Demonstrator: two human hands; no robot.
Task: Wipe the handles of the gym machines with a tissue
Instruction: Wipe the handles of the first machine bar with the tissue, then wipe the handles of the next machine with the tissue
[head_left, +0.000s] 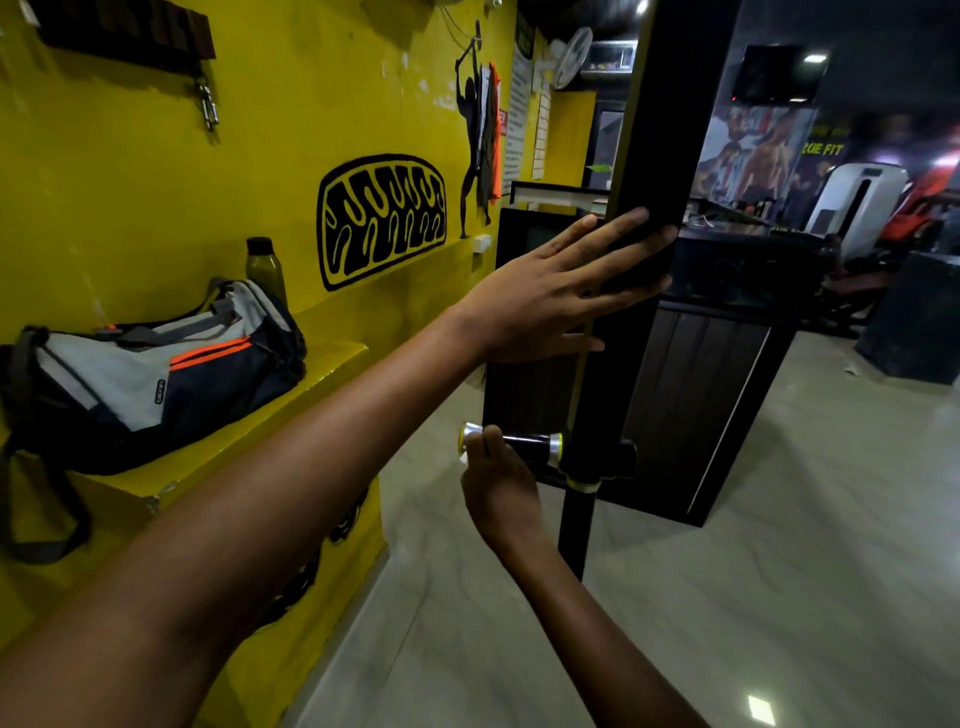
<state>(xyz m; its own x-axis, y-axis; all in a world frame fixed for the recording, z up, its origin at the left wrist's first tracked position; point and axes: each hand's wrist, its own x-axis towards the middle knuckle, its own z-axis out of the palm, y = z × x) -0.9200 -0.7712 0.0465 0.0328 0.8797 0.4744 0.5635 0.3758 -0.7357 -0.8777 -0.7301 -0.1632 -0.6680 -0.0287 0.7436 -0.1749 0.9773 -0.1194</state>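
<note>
**Risk points while wiping the low handle**

Handle (519, 446) position: lower centre of the frame, a short black grip with silver end caps, sticking out sideways from a dark upright post (649, 171).

Right hand (501, 488): fingers curled over the outer end of the handle. A small white edge shows at the fingertips, which is most likely the tissue (464, 459); the rest of it is hidden under the hand, so its size and condition cannot be told.

Left hand (558, 291): fingers spread wide and laid flat against the post at centre frame, holding nothing. It appears to steady the machine.

Possible faults from this position:

- Tissue slips out. Only a small part is pinched at the fingertips. A fast stroke along the grip could pull it free and drop it to the floor (779, 571).
- Incomplete wipe. The hand covers only the outer end. The inner part near the second silver cap, and the short stub on the far side of the post, look untouched and could be missed.
- Tissue tears. The raised edge of a silver cap could snag thin paper under heavy pressure.
- Post shifts. If the left hand lifts off, sideways force on the handle may turn or rock it.

A bag (156, 364) and a bottle (266, 267) sit on the yellow ledge at left, well apart from the work.
</note>
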